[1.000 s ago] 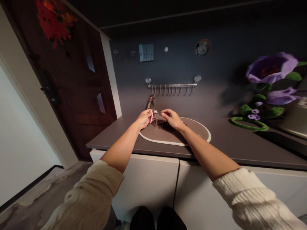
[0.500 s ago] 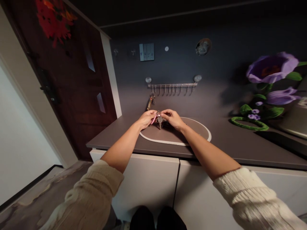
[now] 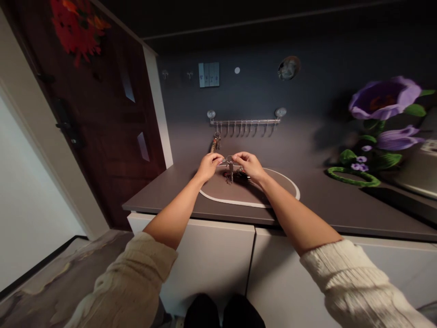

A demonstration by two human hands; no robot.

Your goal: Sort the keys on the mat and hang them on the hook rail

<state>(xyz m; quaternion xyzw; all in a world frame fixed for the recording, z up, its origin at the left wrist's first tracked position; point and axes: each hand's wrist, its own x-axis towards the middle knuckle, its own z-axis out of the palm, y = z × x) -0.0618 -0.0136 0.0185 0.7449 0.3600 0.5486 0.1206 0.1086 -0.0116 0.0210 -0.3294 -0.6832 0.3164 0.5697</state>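
A small bunch of keys (image 3: 231,171) hangs from a metal ring between my two hands, above an oval brown mat (image 3: 239,201) with a white rim. My left hand (image 3: 209,166) pinches the left side of the ring or a piece joined to it; the exact part is too small to tell. With thumb and finger, my right hand (image 3: 249,163) pinches the ring's right side. More keys and dark items (image 3: 243,176) lie on the mat behind and below, partly hidden by my right hand.
A rail with hooks (image 3: 246,122) is fixed to the wall, with another key bunch (image 3: 215,143) on its left end. Purple artificial flowers (image 3: 385,100) stand right on the counter (image 3: 153,191). A dark red door (image 3: 112,136) is at left; white cabinets (image 3: 208,255) are below.
The keys have turned between my hands, and the pink piece by my left hand no longer shows. My hands have shifted slightly; the ring is now visible between the fingers.
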